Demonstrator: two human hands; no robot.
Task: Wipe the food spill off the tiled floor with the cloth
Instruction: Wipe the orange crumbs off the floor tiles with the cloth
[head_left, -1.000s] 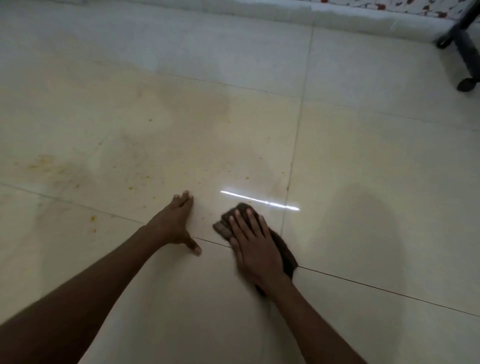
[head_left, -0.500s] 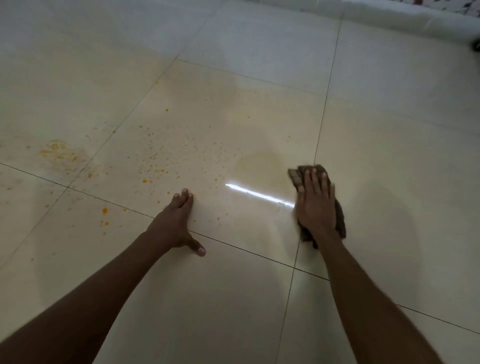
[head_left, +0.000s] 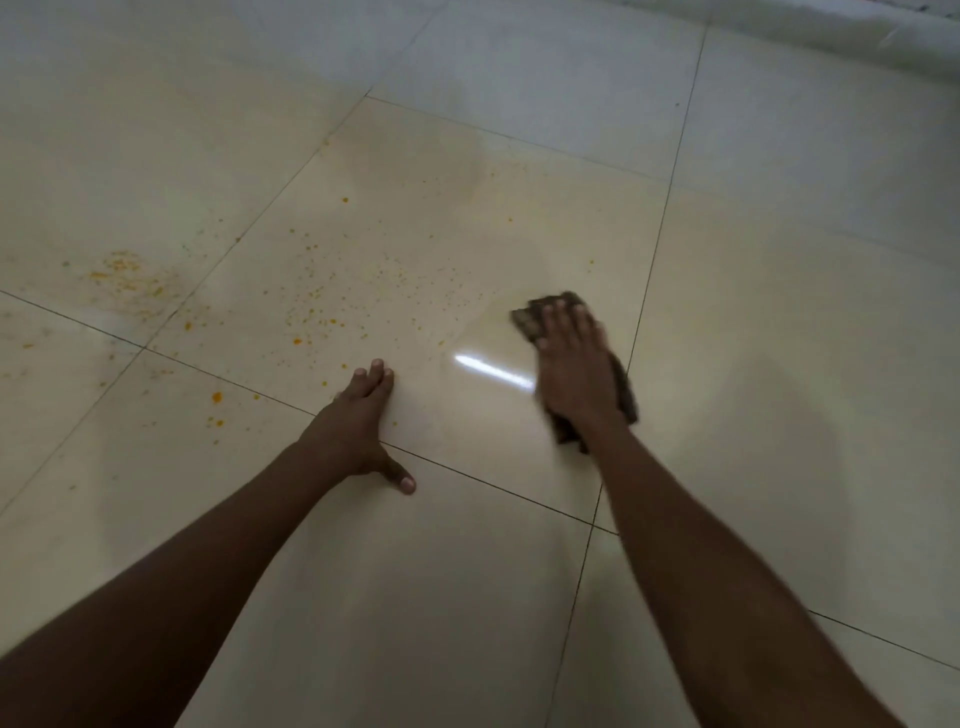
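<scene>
Cream glazed tiles (head_left: 779, 312) with thin dark grout lines cover the whole floor, and a narrow bright streak of reflected light (head_left: 493, 371) lies across the middle tile between the two hands.

A dark brown cloth (head_left: 532, 317) lies flat on this tile near its right-hand grout line. The right hand (head_left: 574, 369) presses down on it, palm down, fingers stretched out straight and slightly spread rather than curled, so the hand lies flat on the cloth without clutching it. The cloth's far corner shows beyond the fingertips and a further edge shows beside the wrist. The hand and cloth look slightly blurred.

The left hand (head_left: 358, 421) lies palm down on the bare tile, well apart from the cloth, with the fingers together and extended and the thumb spread out to the side across the near grout line. It holds nothing.

Orange-yellow food spill (head_left: 311, 317) is scattered as small specks and crumbs over the left half of the middle tile, beyond and to the left of the left hand. A denser smeared patch (head_left: 124, 275) lies on the tile further left, and several bigger crumbs (head_left: 217, 397) sit on the near-left tile just past the grout line. The tile around the cloth shows a faint, dull yellowish film with only a few specks.

A pale raised ledge (head_left: 857, 36) runs along the top right edge of the view.
</scene>
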